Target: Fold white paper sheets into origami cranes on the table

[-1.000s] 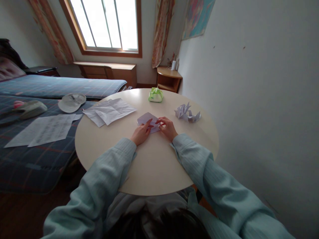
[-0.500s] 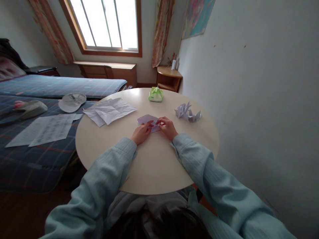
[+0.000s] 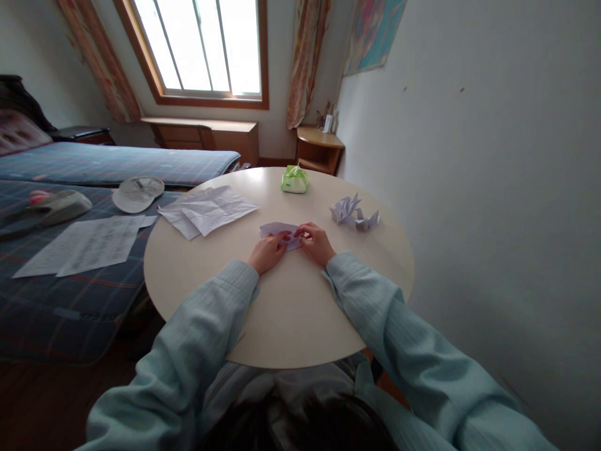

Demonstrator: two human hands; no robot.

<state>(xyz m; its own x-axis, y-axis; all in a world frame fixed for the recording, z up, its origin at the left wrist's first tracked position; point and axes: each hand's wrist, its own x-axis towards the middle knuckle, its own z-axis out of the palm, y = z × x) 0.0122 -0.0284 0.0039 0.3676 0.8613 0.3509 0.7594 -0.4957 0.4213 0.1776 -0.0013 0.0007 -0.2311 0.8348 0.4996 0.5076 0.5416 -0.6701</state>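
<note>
A small piece of folded white paper (image 3: 278,228) lies on the round table in front of me, partly covered by my fingers. My left hand (image 3: 268,252) rests at its near left side, gripping it with the fingers over the paper. At the right end, my right hand (image 3: 317,243) pinches the paper between thumb and fingertips. Both sets of fingertips are close together near the paper's middle. To the right stand several folded paper figures (image 3: 350,212), apart from my hands. Creased white sheets (image 3: 211,210) lie to the left on the table.
A green tissue pack (image 3: 294,180) stands near the far edge of the cream round table (image 3: 291,313). On the bed at left are a pale cap (image 3: 138,193), another cap (image 3: 66,207) and printed sheets (image 3: 89,246). A white wall (image 3: 498,207) borders the right side.
The paper's far edge now sits lower and flatter, folded toward me. My hands have barely shifted, both still on the paper. The other things lie where they were.
</note>
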